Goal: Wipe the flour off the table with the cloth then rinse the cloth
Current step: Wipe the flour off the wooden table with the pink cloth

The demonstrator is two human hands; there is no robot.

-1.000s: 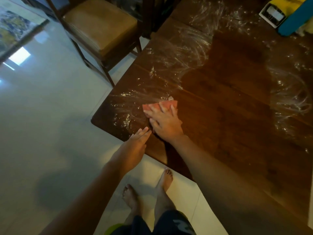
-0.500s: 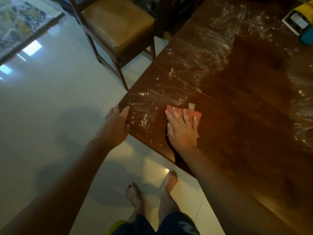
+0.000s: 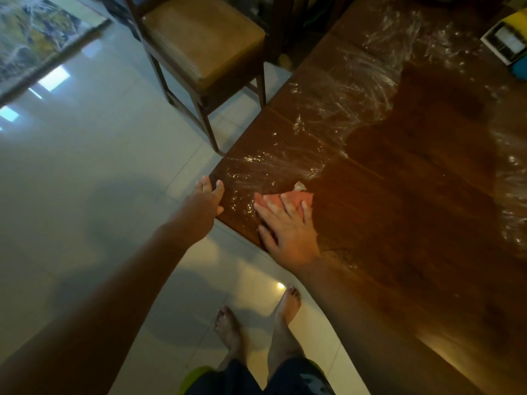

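A pink cloth [image 3: 296, 198] lies flat on the dark wooden table [image 3: 405, 223] near its left corner. My right hand [image 3: 285, 226] presses down on the cloth with straight, spread fingers. Smeared white flour [image 3: 342, 89] covers the table's left and far parts, with specks [image 3: 242, 178] around the corner. A dark band without flour runs through the middle. My left hand [image 3: 204, 203] is held flat against the table's corner edge, fingers straight, holding nothing.
A wooden chair [image 3: 199, 47] with a tan cushion stands at the table's left side. A yellow, white and blue item [image 3: 510, 44] sits at the far right of the table. Pale glossy floor tiles lie to the left, and my bare feet [image 3: 256, 323] stand below.
My left hand moved from the near edge up to the table's corner. My right hand slid the cloth a little towards that corner. The camera view shifted left.
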